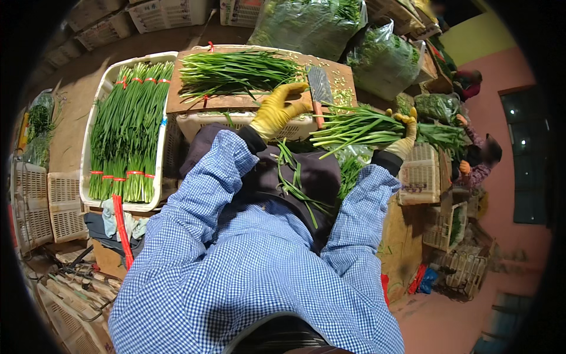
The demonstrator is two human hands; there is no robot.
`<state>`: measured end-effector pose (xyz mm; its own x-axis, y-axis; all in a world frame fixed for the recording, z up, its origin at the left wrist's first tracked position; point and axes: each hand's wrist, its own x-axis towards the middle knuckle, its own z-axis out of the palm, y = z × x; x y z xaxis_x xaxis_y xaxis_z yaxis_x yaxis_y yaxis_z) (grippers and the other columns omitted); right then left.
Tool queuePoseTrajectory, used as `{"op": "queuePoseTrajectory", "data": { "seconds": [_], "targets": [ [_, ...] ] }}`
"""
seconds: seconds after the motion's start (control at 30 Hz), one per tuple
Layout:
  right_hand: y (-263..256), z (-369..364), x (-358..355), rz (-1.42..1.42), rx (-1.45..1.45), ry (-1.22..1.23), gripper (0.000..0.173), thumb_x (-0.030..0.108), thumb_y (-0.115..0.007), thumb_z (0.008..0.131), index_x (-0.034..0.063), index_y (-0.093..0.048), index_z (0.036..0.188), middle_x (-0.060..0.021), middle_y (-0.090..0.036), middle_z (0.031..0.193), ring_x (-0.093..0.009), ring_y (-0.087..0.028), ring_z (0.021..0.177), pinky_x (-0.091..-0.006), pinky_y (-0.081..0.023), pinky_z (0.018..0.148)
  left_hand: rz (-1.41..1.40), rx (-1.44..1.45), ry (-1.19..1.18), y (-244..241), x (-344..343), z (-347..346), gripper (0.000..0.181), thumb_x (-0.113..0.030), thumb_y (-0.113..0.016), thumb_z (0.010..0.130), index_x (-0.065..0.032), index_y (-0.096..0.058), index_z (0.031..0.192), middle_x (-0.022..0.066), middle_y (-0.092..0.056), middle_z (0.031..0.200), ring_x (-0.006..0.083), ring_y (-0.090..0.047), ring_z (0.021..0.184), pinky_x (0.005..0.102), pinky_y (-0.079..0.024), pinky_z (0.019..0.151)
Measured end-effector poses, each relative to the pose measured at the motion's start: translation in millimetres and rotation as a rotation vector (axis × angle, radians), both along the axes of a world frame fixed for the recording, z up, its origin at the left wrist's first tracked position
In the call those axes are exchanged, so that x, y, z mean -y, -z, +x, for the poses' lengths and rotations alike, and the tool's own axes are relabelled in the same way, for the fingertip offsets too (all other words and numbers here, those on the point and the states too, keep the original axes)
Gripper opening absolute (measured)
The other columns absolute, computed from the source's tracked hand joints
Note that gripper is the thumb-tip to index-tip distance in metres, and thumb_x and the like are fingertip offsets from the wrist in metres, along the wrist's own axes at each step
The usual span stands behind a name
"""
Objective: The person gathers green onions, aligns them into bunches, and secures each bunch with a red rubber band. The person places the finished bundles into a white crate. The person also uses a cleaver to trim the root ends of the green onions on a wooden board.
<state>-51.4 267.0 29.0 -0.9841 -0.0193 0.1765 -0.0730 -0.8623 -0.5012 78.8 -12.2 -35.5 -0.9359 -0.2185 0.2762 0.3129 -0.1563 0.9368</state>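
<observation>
My right hand (404, 132), in a yellow glove, grips a bunch of long green stalks, likely garlic chives (367, 128), pale ends pointing left. My left hand (283, 108), also yellow-gloved, has its fingers apart near the front edge of a wooden board (221, 104). On the board lies a loose pile of the same greens (239, 71), with a red tie showing beneath it. A cleaver (319, 86) with a wet-looking broad blade and an orange-brown handle rests at the board's right part, among small pale cut bits. Loose stalks (292, 177) lie on my dark-covered lap.
A white crate (86, 166) at left holds red-tied bundles. Red ties (121, 230) hang below it. Bags of greens (309, 28) stand beyond the board. Another person (475, 155) in orange gloves is at right, near slotted crates (418, 175).
</observation>
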Motion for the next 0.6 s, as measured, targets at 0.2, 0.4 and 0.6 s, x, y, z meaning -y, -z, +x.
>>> {"op": "queuePoseTrajectory", "data": {
  "seconds": [0.2, 0.4, 0.6],
  "targets": [
    [-17, 7, 111, 0.463, 0.018, 0.211, 0.029, 0.001, -0.069, 0.081, 0.0027, -0.065, 0.110, -0.0081, -0.067, 0.081, -0.018, -0.066, 0.073, -0.0341, -0.058, 0.072, -0.610, -0.063, 0.073, -19, 1, -47, 0.104, -0.019, -0.086, 0.062, -0.0035, -0.027, 0.146, 0.0202, -0.036, 0.145, 0.0313, -0.035, 0.136, 0.0364, -0.030, 0.112],
    [0, -41, 172, 0.571, -0.205, 0.159, 0.035, -0.009, -0.062, 0.082, -0.0108, -0.058, 0.116, -0.0134, -0.065, 0.101, -0.017, -0.064, 0.086, -0.0279, -0.056, 0.083, -0.600, -0.029, 0.093, -7, 18, -125, 0.102, -0.021, -0.085, 0.059, -0.0007, -0.031, 0.144, 0.0239, -0.045, 0.138, 0.0346, -0.046, 0.127, 0.0354, -0.037, 0.106],
    [97, -77, 189, 1.642, -0.281, 0.276, 0.046, 0.026, -0.067, 0.087, 0.0022, -0.056, 0.125, -0.0132, -0.064, 0.117, -0.021, -0.061, 0.104, -0.0300, -0.051, 0.087, -0.395, 0.051, 0.186, 66, 39, -178, 0.092, 0.003, -0.080, 0.060, -0.0108, -0.037, 0.141, 0.0202, -0.061, 0.115, 0.0357, -0.059, 0.108, 0.0387, -0.048, 0.091]
  ]
}}
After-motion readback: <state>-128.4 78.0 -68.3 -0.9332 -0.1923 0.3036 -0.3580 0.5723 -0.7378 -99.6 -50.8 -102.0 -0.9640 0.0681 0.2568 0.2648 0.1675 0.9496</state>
